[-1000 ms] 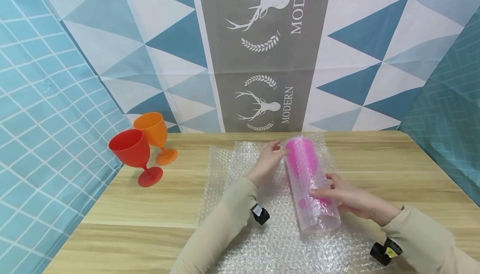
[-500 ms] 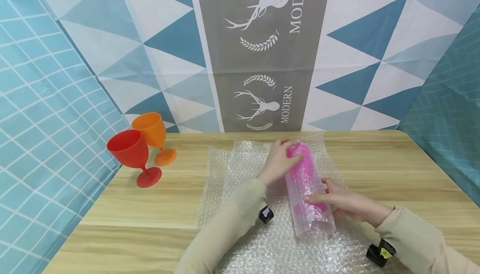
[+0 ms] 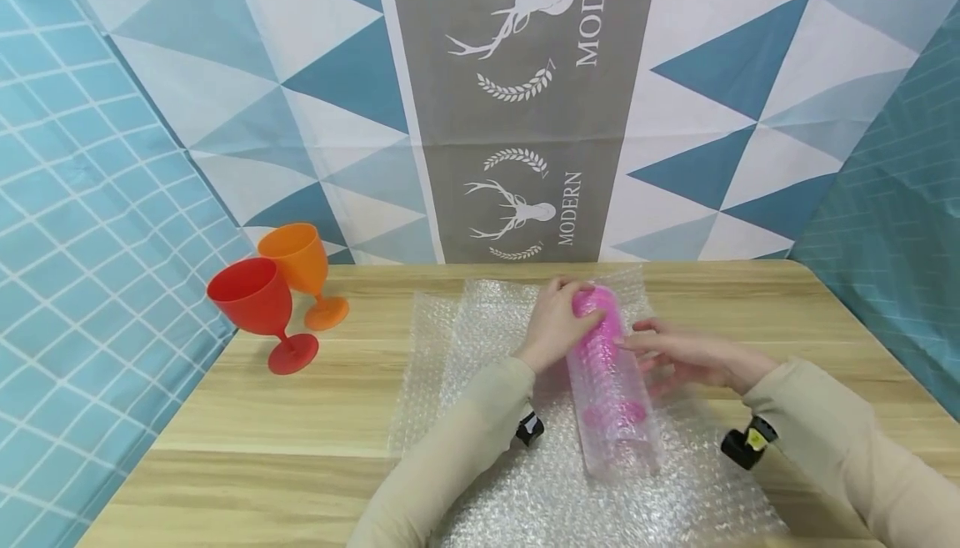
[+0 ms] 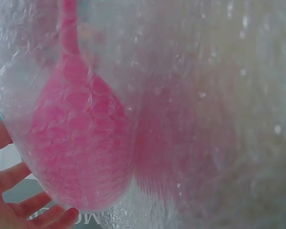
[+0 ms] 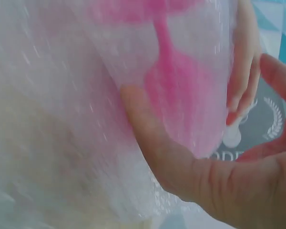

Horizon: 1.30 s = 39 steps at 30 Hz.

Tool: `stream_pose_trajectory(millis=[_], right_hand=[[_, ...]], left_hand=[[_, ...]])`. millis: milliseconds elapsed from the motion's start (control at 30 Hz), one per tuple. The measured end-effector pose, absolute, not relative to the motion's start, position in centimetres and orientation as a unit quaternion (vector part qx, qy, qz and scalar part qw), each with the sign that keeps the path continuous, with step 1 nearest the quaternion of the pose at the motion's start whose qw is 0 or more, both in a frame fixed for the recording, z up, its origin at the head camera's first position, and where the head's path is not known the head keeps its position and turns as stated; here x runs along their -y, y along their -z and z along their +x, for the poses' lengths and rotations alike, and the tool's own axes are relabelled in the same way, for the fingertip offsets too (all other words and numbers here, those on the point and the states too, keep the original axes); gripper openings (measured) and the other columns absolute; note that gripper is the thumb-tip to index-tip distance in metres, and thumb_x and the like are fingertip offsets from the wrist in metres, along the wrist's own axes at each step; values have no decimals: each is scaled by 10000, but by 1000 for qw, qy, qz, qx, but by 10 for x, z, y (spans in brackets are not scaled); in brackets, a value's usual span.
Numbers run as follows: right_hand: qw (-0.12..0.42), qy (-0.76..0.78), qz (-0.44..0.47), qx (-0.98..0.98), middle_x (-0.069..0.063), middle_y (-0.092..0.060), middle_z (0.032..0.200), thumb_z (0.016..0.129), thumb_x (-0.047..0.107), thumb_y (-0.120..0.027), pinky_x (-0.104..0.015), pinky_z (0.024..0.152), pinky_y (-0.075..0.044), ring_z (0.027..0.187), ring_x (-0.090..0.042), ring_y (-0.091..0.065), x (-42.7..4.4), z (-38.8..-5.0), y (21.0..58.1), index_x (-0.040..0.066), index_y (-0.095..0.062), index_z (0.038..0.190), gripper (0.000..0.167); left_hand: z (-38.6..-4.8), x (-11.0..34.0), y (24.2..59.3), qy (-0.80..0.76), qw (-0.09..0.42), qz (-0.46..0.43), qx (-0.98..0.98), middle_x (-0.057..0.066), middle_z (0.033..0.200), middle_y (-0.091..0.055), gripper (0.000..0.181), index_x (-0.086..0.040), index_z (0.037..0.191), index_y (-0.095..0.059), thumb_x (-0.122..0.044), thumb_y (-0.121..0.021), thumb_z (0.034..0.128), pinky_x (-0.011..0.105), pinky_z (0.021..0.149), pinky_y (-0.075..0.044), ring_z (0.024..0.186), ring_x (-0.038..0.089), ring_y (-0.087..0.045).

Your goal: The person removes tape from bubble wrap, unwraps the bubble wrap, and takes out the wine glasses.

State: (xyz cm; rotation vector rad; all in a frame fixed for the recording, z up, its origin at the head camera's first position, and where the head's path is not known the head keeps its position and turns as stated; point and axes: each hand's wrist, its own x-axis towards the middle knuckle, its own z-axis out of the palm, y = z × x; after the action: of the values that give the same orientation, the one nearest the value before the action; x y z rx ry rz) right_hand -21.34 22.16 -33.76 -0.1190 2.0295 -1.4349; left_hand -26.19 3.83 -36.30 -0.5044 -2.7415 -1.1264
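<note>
A pink plastic goblet (image 3: 609, 324) lies rolled in clear bubble wrap (image 3: 600, 448); its bowl points to the back and its foot to the front. At the bowl end, my left hand (image 3: 557, 323) holds the roll, thumb on top and fingers around the far edge. My right hand (image 3: 686, 358) is at the roll's right side with its fingers spread, slightly blurred. In the right wrist view its thumb (image 5: 155, 138) extends over the wrap; whether it touches cannot be told. Beneath the roll spreads more bubble wrap sheet (image 3: 517, 481).
A red goblet (image 3: 255, 298) and an orange goblet (image 3: 300, 260) stand upright at the left on the wooden table (image 3: 285, 423). A patterned cloth backdrop (image 3: 517, 114) rises behind the table's back edge.
My left hand has moved right, from the roll's side onto its far end. My right hand has let go of the near part and slid toward the back. The roll looks narrower at its near end.
</note>
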Motion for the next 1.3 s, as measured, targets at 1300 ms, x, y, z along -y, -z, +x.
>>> stream_pose_trajectory(millis=[1300], right_hand=[[207, 605, -39, -768, -281, -265, 1306, 829, 209, -616, -451, 832, -500, 991, -284, -525, -201, -252, 369, 199, 1, 1460, 882]], left_hand=[[-278, -30, 351, 298, 78, -194, 932, 8, 925, -594, 196, -155, 989, -637, -282, -631, 839, 170, 595, -428, 745, 95, -524]])
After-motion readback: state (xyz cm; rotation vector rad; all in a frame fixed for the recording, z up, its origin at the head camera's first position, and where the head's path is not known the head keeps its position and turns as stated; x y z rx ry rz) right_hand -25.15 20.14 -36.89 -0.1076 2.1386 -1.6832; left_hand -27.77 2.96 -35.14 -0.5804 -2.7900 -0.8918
